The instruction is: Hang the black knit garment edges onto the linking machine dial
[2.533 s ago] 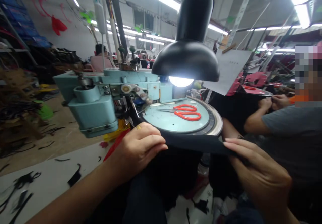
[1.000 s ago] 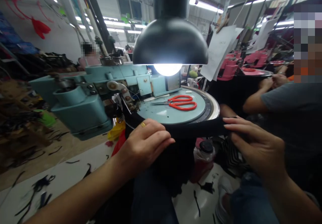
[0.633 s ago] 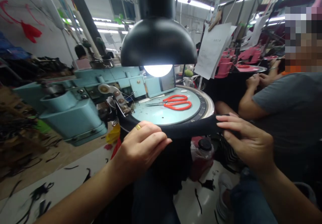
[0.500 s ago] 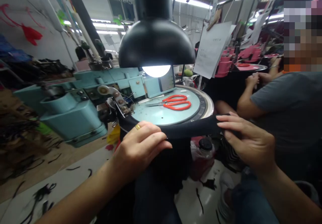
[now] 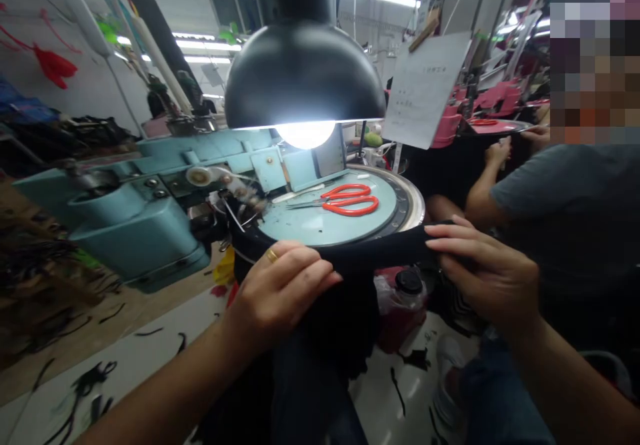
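Black fabric (image 5: 380, 253) is stretched along the near rim of a round dial plate (image 5: 325, 228) on a turquoise linking machine (image 5: 135, 225). My left hand (image 5: 287, 288), with a gold ring, is closed on the fabric at the front rim. Further right, my right hand (image 5: 487, 275) pinches the fabric's other end between thumb and fingers. Red-handled scissors (image 5: 350, 201) lie on the plate, their blades pointing left. At the plate's left edge the machine's stitching head (image 5: 245, 198) is blurred. The rest of the fabric hangs dark below the rim.
A black lamp (image 5: 305, 78) hangs lit over the plate. Beneath the rim at right stands a dark-lidded jar (image 5: 409, 283) in plastic. A co-worker in a grey shirt (image 5: 575, 205) sits close on the right. Paper sheets (image 5: 425, 91) hang behind; black scraps (image 5: 90, 378) litter the floor.
The stitching head's parts have moved and now look blurred. Both hands keep their hold on the fabric. The view has shifted slightly, and the co-worker's hands have moved apart.
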The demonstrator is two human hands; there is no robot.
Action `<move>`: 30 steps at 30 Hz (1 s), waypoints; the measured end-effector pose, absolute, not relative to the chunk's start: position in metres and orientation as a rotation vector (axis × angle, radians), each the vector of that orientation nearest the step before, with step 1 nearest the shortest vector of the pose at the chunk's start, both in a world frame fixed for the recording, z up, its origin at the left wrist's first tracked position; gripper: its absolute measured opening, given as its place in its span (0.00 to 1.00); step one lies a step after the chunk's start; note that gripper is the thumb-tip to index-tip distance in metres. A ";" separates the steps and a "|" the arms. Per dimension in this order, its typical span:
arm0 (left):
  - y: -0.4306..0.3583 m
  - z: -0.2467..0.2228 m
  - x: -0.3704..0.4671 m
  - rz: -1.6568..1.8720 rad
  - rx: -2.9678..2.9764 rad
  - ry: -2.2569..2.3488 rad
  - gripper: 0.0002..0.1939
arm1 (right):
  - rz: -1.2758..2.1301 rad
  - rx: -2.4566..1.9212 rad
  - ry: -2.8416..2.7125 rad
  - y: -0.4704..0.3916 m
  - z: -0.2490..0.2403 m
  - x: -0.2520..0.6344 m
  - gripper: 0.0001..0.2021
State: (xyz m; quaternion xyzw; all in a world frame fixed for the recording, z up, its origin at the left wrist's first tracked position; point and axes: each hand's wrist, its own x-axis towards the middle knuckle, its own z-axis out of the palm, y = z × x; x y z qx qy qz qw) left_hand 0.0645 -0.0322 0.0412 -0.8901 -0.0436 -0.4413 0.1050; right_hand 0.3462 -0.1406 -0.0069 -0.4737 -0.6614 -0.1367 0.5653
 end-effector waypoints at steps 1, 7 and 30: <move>-0.032 0.041 0.065 -1.298 -2.620 -0.102 0.11 | -0.322 -1.125 -1.552 -0.140 -0.007 0.346 0.14; -0.034 0.039 0.066 -1.356 -2.698 -0.224 0.10 | -0.313 -1.132 -1.552 -0.139 -0.005 0.343 0.14; 0.004 0.088 0.077 -0.784 -3.072 -0.720 0.20 | -0.551 -1.042 -1.653 -0.138 0.010 0.335 0.16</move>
